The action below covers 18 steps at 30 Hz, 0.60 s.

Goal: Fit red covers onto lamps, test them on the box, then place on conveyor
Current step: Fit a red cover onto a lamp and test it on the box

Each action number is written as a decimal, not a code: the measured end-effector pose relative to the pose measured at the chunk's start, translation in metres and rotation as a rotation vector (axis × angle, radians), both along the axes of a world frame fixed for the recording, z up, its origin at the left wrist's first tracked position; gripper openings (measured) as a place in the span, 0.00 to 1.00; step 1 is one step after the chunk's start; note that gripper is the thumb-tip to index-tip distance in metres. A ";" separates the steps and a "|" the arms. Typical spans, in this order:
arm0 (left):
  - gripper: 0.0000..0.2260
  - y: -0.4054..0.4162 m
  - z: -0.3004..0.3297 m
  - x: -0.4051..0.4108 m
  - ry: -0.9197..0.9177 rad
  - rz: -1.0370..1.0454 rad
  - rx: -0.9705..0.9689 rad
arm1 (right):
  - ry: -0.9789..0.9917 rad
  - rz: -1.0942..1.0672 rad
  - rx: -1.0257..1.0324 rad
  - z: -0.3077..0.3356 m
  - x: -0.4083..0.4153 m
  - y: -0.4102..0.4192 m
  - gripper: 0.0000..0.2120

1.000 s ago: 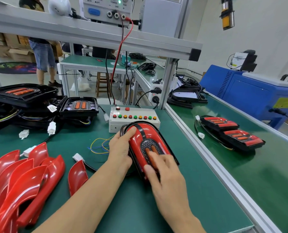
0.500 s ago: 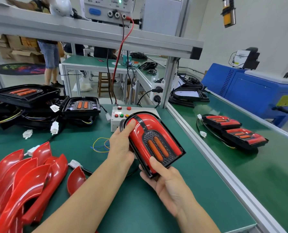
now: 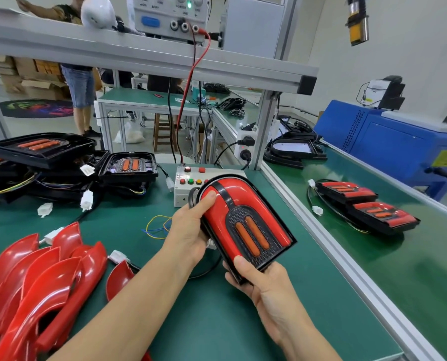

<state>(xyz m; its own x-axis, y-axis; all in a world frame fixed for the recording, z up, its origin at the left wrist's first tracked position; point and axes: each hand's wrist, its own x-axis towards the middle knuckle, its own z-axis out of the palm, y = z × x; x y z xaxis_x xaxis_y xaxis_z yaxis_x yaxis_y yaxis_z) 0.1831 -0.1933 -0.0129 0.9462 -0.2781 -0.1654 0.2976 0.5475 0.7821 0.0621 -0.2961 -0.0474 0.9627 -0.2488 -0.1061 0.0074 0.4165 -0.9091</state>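
Lifted off the desk since a second ago, the covered lamp is now tilting up between both hands, in front of the test box. My left grip is holding its side, thumb on the red cover; my right grip is pinching its near corner. Fitting looks done; testing and placing beside the two finished lamps on the conveyor are remaining.
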 end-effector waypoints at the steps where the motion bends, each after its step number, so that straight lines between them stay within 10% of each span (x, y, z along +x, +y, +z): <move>1: 0.09 0.000 -0.001 0.001 -0.013 0.009 0.002 | 0.000 0.002 -0.013 0.000 0.000 -0.001 0.23; 18: 0.03 -0.005 -0.011 0.003 -0.044 0.088 -0.004 | 0.000 -0.107 -0.102 -0.005 0.008 0.005 0.18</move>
<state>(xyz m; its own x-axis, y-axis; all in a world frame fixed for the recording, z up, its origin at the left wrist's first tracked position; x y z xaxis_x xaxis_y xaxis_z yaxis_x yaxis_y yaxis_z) 0.1863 -0.1981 -0.0235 0.9733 -0.1945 -0.1222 0.2139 0.5729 0.7912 0.0704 -0.2911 -0.0527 0.9302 -0.3593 -0.0748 0.0471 0.3191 -0.9466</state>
